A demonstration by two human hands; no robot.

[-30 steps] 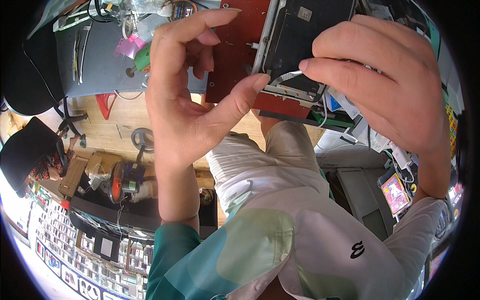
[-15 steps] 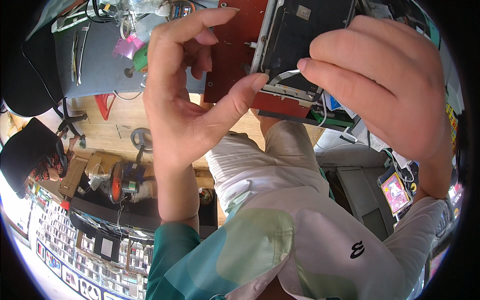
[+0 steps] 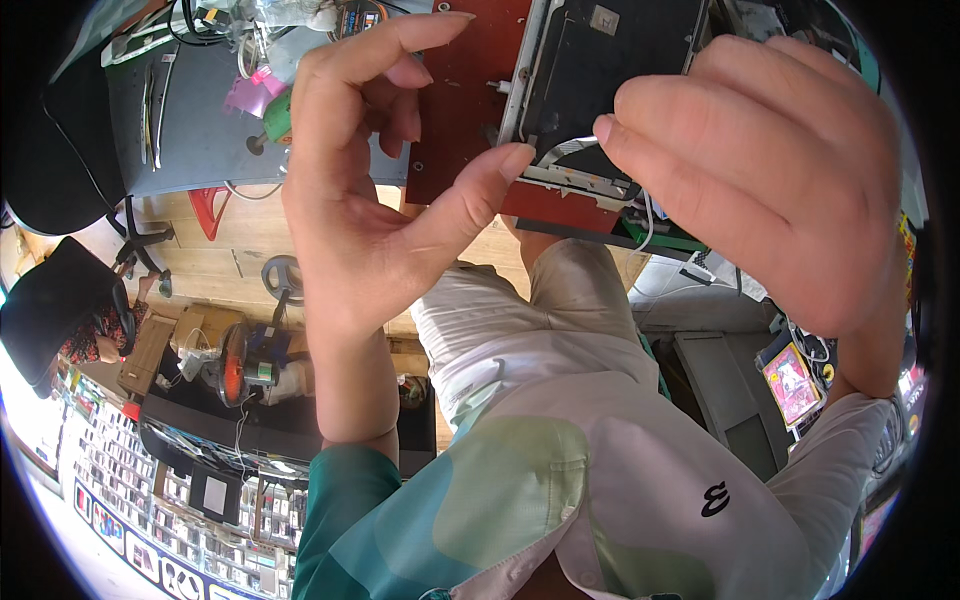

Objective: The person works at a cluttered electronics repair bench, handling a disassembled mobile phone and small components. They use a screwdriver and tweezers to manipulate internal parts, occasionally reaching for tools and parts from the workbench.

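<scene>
A flat device with a black inner face (image 3: 590,70) and a silver-white frame lies on a red board (image 3: 465,90) at the top. At its near left corner my left hand (image 3: 375,210) rests the thumb tip on or right by the frame edge. Its other fingers curve loosely apart, holding nothing. A narrow pale grey strip (image 3: 567,149), like a flat ribbon, curves up from the near edge of the device. My right hand (image 3: 760,165) is closed in a pinch at the strip's far end. The fingertips hide how that end is gripped.
On the grey table (image 3: 215,130) at left lie thin metal tools (image 3: 155,110), a pink bag (image 3: 257,90) and a green object (image 3: 278,117). A white cable (image 3: 650,225) hangs by the board's near right corner. A fan (image 3: 235,365) stands lower left, near another person (image 3: 100,340).
My right hand has shifted very slightly, staying pinched at the strip. The device and board look nudged a little. My left hand keeps nearly the same pose.
</scene>
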